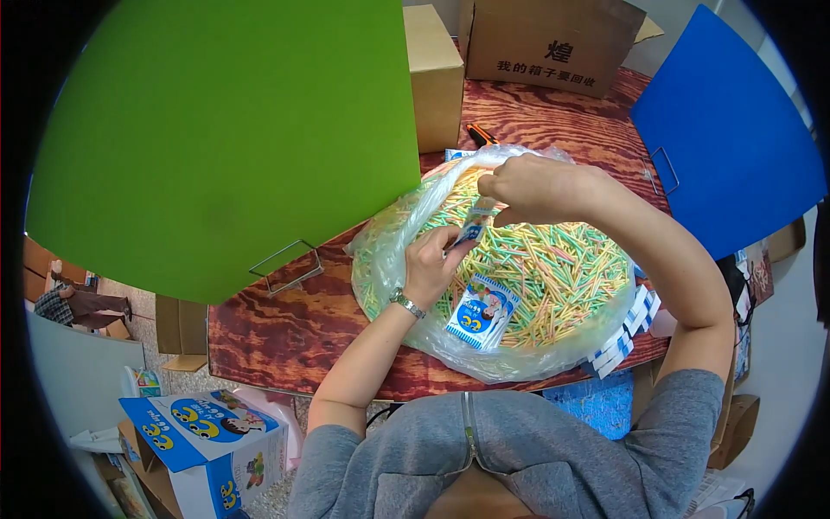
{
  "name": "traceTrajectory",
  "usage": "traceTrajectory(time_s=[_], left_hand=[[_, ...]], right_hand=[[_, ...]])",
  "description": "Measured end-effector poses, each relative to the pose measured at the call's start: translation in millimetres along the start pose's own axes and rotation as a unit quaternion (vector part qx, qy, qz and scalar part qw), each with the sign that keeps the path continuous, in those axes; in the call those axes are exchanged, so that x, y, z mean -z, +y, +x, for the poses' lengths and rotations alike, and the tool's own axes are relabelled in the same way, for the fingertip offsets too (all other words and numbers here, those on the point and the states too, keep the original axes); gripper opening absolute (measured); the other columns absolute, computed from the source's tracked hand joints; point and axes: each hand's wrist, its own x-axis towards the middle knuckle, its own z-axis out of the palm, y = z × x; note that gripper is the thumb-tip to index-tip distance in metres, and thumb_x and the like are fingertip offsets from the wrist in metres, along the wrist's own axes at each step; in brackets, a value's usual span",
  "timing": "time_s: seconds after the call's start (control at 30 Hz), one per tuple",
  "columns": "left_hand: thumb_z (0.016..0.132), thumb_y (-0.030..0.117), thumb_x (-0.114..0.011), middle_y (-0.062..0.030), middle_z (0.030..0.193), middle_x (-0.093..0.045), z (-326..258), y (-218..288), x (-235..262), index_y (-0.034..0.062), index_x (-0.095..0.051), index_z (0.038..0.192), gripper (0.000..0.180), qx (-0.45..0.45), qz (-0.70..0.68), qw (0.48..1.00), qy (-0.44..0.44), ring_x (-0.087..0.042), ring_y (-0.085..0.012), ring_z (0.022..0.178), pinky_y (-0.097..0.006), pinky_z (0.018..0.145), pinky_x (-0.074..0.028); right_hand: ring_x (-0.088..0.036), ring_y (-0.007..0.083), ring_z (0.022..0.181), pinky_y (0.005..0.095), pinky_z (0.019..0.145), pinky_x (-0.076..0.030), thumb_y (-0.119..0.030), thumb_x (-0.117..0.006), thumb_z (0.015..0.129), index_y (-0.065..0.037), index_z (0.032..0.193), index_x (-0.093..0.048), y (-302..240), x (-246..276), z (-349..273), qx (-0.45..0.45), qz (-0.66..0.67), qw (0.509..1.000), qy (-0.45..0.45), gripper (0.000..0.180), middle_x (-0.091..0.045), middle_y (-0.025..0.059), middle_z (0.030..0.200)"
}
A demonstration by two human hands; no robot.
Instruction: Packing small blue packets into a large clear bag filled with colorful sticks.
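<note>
My left hand [430, 266], with a metal watch on its wrist, grips a small blue-and-white packet [473, 227] that stands tilted above the big clear plastic bag [391, 227]. My right hand [546, 188] is bent over the packet's upper end, its fingers pinched together and pointing down. What those fingers hold is hidden. Thin pastel candy sticks [562, 278], green, yellow and pink, fill the wide-open bag beneath both hands. On top of the sticks, near the bag's front rim, lies another blue-and-white packet [483, 311].
Large green [233, 147] and blue [726, 130] panels on wire stands flank the red wood-grain table [285, 337]. Cardboard boxes [545, 43] and an orange-black cutter [482, 135] lie behind the bag. Several packets [627, 337] sit at its right. A printed carton [212, 441] stands lower left; a person [73, 303] is far left.
</note>
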Motion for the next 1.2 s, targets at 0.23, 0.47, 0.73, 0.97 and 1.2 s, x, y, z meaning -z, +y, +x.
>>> traceTrajectory(time_s=[0.23,0.47,0.73,0.97,1.2], left_hand=[[0.076,0.013,-0.079,-0.0085,0.068,-0.063,-3,1,5,0.0027,-0.065,0.086,0.02,0.055,-0.077,0.995,-0.03,-0.057,-0.0179,0.057,-0.03,0.054,-0.046],[0.083,0.011,-0.074,-0.0051,0.072,-0.065,-12,-13,9,0.001,-0.066,0.094,0.017,0.141,-0.205,0.967,-0.06,-0.057,-0.008,0.062,-0.026,0.056,-0.046],[0.094,0.01,-0.062,-0.0036,0.097,-0.069,-55,-37,52,-0.0034,-0.063,0.105,0.018,0.27,-0.244,0.905,-0.22,-0.062,-0.0057,0.084,-0.024,0.073,-0.051],[0.084,0.017,-0.071,-0.0162,0.096,-0.067,-64,-25,42,-0.0026,-0.06,0.111,0.035,0.164,0.116,0.959,-0.198,-0.064,-0.0264,0.083,-0.035,0.076,-0.051],[0.083,0.023,-0.071,-0.0192,0.11,-0.061,-44,27,38,-0.0022,-0.055,0.123,0.049,0.003,-0.013,0.988,-0.151,-0.055,-0.0359,0.104,-0.042,0.089,-0.043]], right_hand=[[-0.067,0.0329,0.079,0.0419,0.071,-0.053,-0.006,-0.065,0.078,0.001,0.094,-0.062,-1,-28,2,0.08,0.061,0.973,0.208,0.018,-0.066,0.015,0.082],[-0.066,0.0327,0.088,0.0445,0.073,-0.053,-0.027,-0.056,0.091,-0.011,0.122,-0.056,-20,-54,0,0.068,0.109,0.957,0.259,0.035,-0.065,0.014,0.096],[-0.066,0.032,0.081,0.0452,0.066,-0.052,-0.048,-0.071,0.077,-0.004,0.087,-0.061,-50,-142,-17,-0.083,0.074,0.989,0.097,0.047,-0.063,0.0121,0.085],[-0.065,0.0317,0.086,0.0443,0.068,-0.052,-0.031,-0.07,0.081,-0.005,0.09,-0.062,-51,-158,-15,-0.101,0.121,0.981,0.117,0.029,-0.062,0.0126,0.088],[-0.064,0.0288,0.078,0.0396,0.064,-0.05,-0.021,-0.07,0.082,-0.01,0.103,-0.068,-44,-132,-32,-0.038,0.161,0.944,0.287,0.024,-0.064,0.01,0.083]])
